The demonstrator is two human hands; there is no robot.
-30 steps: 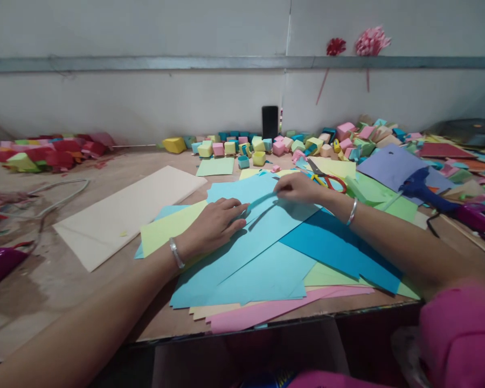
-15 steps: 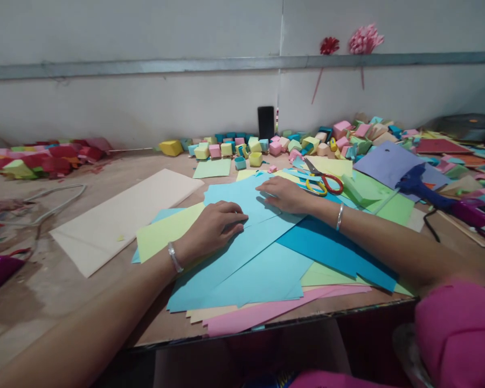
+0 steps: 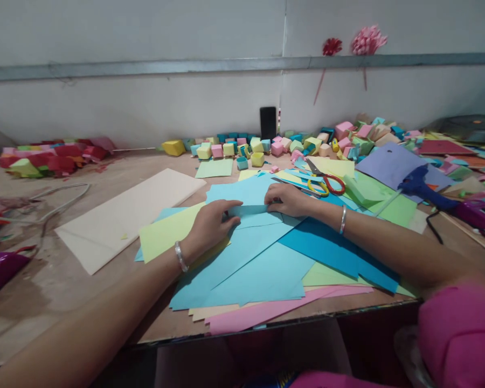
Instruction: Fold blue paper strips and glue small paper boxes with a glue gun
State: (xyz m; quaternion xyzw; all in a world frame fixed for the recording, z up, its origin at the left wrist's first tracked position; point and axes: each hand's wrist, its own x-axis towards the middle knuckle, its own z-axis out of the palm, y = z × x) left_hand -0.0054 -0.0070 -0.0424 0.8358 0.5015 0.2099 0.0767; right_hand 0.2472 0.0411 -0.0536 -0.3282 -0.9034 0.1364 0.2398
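Observation:
A narrow light blue paper strip (image 3: 250, 209) stretches between my two hands, just above a pile of light blue paper sheets (image 3: 262, 269). My right hand (image 3: 289, 199) pinches the strip's right end, fingers curled. At the other end, my left hand (image 3: 215, 222) has its thumb and forefinger closed on the strip. A yellow-green sheet (image 3: 165, 231) lies partly beneath the left hand. Scissors (image 3: 325, 185) with red and yellow handles rest behind my right forearm, and a darker blue sheet (image 3: 335, 253) lies under it.
Small folded paper boxes (image 3: 226, 149) line the wall around an upright phone (image 3: 268, 123). A cream sheet (image 3: 133, 215) lies at left. Glue guns rest at both sides, one purple (image 3: 4, 269), one blue and purple (image 3: 448, 205). Pink paper (image 3: 258, 318) lies at the front edge.
My hands lay over the blue sheets before; now their fingers are closed on the ends of a blue strip, lifted slightly. The right fingers have curled inward.

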